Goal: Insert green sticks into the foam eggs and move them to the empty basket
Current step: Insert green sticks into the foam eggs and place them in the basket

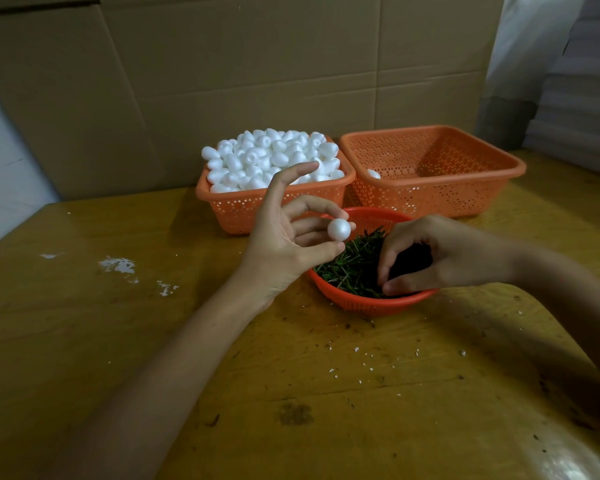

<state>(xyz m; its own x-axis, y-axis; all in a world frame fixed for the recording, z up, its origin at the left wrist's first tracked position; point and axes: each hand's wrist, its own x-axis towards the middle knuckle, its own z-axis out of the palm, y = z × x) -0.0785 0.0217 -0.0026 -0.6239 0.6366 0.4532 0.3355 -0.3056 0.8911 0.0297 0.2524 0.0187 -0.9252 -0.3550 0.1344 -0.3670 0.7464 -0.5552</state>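
My left hand (288,233) pinches a white foam egg (338,229) between thumb and fingers, just above the left rim of a round red basket (371,304) full of green sticks (354,261). My right hand (430,254) reaches down into that basket with curled fingertips among the sticks; whether it holds one is hidden. Behind, a square orange basket (243,206) is heaped with foam eggs (274,157). To its right stands a second orange basket (465,199) holding one foam egg (373,173) at its left wall.
The baskets sit on a worn wooden table (153,341) scattered with foam crumbs and stick bits. A cardboard wall (222,81) rises right behind the baskets. Stacked pale material (575,98) stands at the far right.
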